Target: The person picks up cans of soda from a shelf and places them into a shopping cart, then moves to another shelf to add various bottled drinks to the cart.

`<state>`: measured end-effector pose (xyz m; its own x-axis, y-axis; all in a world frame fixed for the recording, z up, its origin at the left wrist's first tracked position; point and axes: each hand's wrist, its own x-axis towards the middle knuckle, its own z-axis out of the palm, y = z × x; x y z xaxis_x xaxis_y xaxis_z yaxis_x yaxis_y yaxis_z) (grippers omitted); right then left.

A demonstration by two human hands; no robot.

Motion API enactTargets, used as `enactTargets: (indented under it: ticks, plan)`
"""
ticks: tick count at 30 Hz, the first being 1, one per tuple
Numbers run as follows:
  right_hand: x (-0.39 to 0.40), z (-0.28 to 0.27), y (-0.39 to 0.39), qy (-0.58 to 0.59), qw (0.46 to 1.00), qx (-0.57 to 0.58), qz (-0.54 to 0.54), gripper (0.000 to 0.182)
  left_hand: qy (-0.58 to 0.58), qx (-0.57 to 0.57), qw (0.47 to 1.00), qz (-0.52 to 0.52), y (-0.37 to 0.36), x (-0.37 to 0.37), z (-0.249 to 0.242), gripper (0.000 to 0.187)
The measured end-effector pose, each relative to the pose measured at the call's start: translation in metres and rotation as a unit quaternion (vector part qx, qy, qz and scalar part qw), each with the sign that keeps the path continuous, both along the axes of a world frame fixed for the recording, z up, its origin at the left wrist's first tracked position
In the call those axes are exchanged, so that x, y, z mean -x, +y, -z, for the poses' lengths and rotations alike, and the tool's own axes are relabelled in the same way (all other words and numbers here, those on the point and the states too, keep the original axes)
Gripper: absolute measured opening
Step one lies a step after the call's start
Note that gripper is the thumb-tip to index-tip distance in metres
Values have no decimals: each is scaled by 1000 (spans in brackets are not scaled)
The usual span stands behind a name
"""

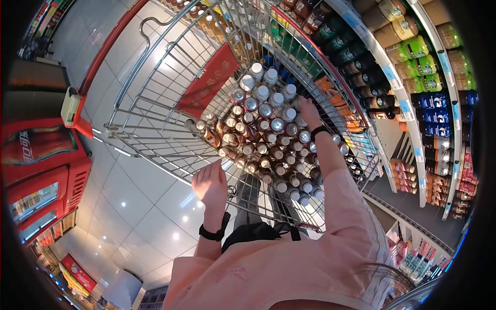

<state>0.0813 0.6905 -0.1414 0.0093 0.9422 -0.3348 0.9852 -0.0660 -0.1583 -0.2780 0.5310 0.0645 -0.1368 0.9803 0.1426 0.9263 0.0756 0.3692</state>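
Observation:
My left hand [209, 185] is beside the near left edge of a wire shopping cart [150, 111], fingers loosely bent and slightly apart, with nothing visible in them. Inside the cart, my right hand [310, 113] reaches down at the right side of the packed bottles, its fingers curled at a white-capped bottle [289, 114]. The fingertips are partly hidden. Several white-capped bottles [262, 93] stand at the far part of the load, with silver-topped cans [265, 110] among them. Brown drink bottles [212, 137] fill the left side.
Shelves [400, 82] of bottled drinks run along the right. A red cooler [46, 173] stands at the left on the tiled floor [129, 191]. The cart has a red handle [103, 49] and a red panel [209, 82]. More bottles [209, 23] show beyond the cart.

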Motion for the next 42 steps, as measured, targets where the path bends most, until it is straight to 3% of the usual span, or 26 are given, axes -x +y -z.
enactTargets:
  ticks: [3, 6, 7, 11, 18, 22, 28, 32, 34, 35, 38, 42]
  plan:
    - [6, -18, -6, -1, 998, 44, 42, 68, 0, 6, 1000, -1, -1, -1, 3, 18]
    - [-3, -37, -19, 58, 995, -63, 49, 68, 18, -5, 1000, 5, -1, -1, 2, 13]
    - [-8, -43, -24, 80, 991, -98, 46, 65, 26, -11, 1000, 9, -1, -2, 2, 11]
    - [-23, -100, -63, 98, 993, -48, 41, 46, 24, -2, 999, 21, -3, 1, 7, 15]
    - [-46, -239, -147, 115, 987, -112, -5, 41, 70, -17, 995, 63, -8, 4, 16, 12]
    - [-65, -269, -211, 47, 989, -123, 73, 40, 91, 40, 992, 75, -8, 2, 9, 13]
    - [-73, -261, -342, -54, 981, -67, 174, 45, 92, 48, 991, 87, -7, 5, 14, 10]
    - [-61, -242, -417, -36, 963, 25, 267, 48, 118, 56, 987, 90, -4, 11, 23, 14]
    - [-59, -230, -442, 45, 958, 96, 268, 50, 143, 103, 982, 64, -4, 4, 12, 15]
    - [-55, -227, -450, 73, 950, 111, 281, 52, 123, 33, 988, 85, -7, 8, 20, 10]
    - [-51, -208, -467, 96, 955, 90, 267, 49, 115, -24, 988, 101, -7, 15, 31, 12]
    - [-77, -223, -480, 134, 961, 57, 235, 42, 129, 26, 991, 33, -7, 13, 27, 17]
